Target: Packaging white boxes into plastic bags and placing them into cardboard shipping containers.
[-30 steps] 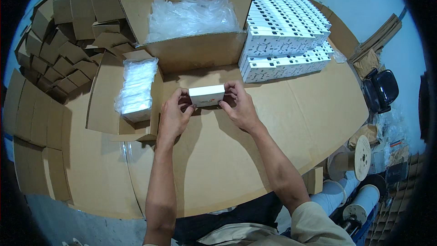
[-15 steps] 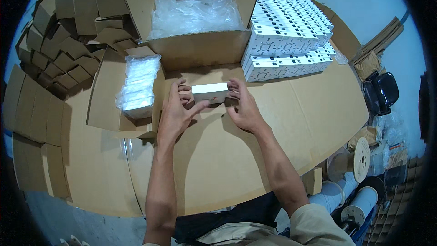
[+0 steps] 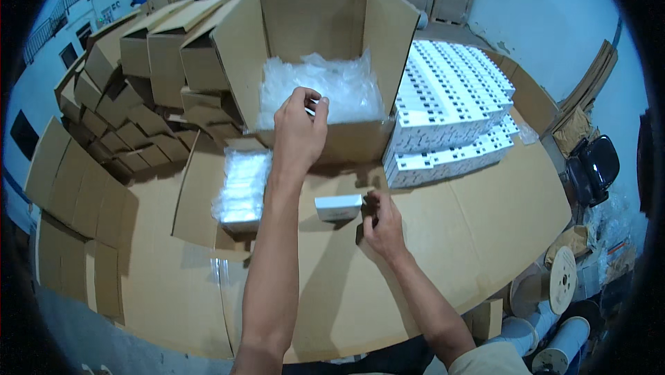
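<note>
A small white box [image 3: 338, 208] stands on the cardboard-covered table in front of me. At its right end is my right hand [image 3: 385, 228], fingers loosely bent and apart from the thumb, holding nothing; whether a fingertip touches the box I cannot tell. My left hand [image 3: 301, 129] is raised over the front wall of a large open carton [image 3: 312, 18]. Its fingers are half curled with a gap to the thumb, and I see nothing held. Clear plastic bags [image 3: 332, 87] fill the carton just beyond that hand.
Left of the white box, a smaller open carton [image 3: 190, 195] holds a row of plastic-wrapped boxes [image 3: 244, 184]. Stacked white boxes [image 3: 443, 129] with dark marks stand at the right. Several brown cartons [image 3: 166, 63] are piled at the far left. Spools [image 3: 562, 280] sit below the table's right edge.
My left hand has left the white box and risen forward to the large carton. My right hand stays by the box's right end. The view has tilted up.
</note>
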{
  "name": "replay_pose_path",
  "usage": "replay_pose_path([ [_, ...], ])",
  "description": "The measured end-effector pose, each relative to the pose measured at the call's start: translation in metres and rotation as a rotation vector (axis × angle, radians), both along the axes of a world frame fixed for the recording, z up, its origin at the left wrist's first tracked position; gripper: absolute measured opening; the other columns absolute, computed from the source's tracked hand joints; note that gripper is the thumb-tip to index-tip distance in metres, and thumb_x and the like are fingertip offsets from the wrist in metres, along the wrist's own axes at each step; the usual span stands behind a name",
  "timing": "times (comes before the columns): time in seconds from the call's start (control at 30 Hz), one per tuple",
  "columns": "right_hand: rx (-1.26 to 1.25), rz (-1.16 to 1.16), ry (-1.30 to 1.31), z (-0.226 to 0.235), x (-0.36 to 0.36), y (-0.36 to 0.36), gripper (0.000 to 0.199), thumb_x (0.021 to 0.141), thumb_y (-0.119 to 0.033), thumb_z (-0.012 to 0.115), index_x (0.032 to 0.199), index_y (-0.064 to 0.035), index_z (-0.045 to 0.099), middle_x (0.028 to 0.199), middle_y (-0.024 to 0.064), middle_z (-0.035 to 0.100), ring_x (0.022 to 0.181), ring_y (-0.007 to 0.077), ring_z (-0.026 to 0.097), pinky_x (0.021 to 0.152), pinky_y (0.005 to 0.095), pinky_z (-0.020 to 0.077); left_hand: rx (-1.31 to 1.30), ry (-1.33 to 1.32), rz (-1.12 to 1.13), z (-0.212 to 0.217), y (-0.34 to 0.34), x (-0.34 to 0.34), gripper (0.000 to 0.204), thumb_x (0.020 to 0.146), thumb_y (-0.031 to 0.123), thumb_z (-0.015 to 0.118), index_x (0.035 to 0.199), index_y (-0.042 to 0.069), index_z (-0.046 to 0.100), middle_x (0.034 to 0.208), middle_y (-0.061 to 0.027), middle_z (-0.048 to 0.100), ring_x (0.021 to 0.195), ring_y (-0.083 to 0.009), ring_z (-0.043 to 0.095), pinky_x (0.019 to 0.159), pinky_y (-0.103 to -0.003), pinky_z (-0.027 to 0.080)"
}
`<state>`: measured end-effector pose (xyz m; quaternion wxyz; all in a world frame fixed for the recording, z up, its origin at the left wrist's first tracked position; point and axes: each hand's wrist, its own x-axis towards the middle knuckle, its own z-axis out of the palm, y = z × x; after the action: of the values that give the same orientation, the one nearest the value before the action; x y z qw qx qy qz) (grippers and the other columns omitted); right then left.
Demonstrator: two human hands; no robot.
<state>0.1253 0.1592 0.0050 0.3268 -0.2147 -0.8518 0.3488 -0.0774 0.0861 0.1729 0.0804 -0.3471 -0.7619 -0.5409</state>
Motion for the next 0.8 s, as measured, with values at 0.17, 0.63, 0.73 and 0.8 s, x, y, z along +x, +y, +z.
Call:
replay_pose_path([
  [0.17, 0.061, -0.006, 0.015, -0.002, 0.0, 0.002, 0.044, 0.075, 0.003, 0.058, 0.118, 0.0004, 0.05, 0.11, 0.0232, 0.056, 0.106, 0.0431, 0.055, 0.093, 0.0498, 0.0476, -0.125, 0.083, 0.02, 0.001, 0.064, -0.084, 0.023, 0.09, 0.016, 0.067, 0.105, -0.001, 0.069, 0.101, -0.019, 0.073, 0.089, -0.0311, 0.072, 0.082, -0.04, 0.056],
  [0.63, 0.03, -0.007, -0.04, 0.0, -0.004, 0.001, 0.043, 0.076, 0.001, 0.059, 0.118, 0.0016, 0.051, 0.118, 0.0222, 0.057, 0.113, 0.0406, 0.056, 0.1, 0.0473, 0.0475, -0.945, 0.639, -0.109, -0.044, 0.151, -0.173, 0.025, 0.082, 0.006, 0.069, 0.106, 0.009, 0.075, 0.126, -0.0149, 0.063, 0.122, -0.0337, 0.059, 0.1, -0.045, 0.053],
  [0.73, 0.002, -0.01, -0.056, 0.0, -0.001, 0.002, 0.043, 0.077, 0.001, 0.059, 0.118, 0.0016, 0.051, 0.118, 0.0223, 0.057, 0.114, 0.0405, 0.056, 0.101, 0.0472, 0.047, -0.959, 0.676, -0.111, -0.046, 0.156, -0.168, 0.02, 0.085, 0.007, 0.065, 0.103, 0.008, 0.075, 0.119, -0.0172, 0.068, 0.116, -0.0333, 0.063, 0.096, -0.045, 0.055],
  [0.8, -0.011, -0.011, -0.055, 0.002, -0.001, 0.003, 0.042, 0.077, 0.001, 0.059, 0.118, 0.0016, 0.051, 0.118, 0.0224, 0.057, 0.115, 0.0406, 0.055, 0.101, 0.0472, 0.0467, -0.961, 0.682, -0.103, -0.044, 0.161, -0.17, 0.019, 0.086, 0.007, 0.063, 0.1, 0.007, 0.075, 0.114, -0.0184, 0.07, 0.112, -0.0341, 0.066, 0.094, -0.045, 0.056],
])
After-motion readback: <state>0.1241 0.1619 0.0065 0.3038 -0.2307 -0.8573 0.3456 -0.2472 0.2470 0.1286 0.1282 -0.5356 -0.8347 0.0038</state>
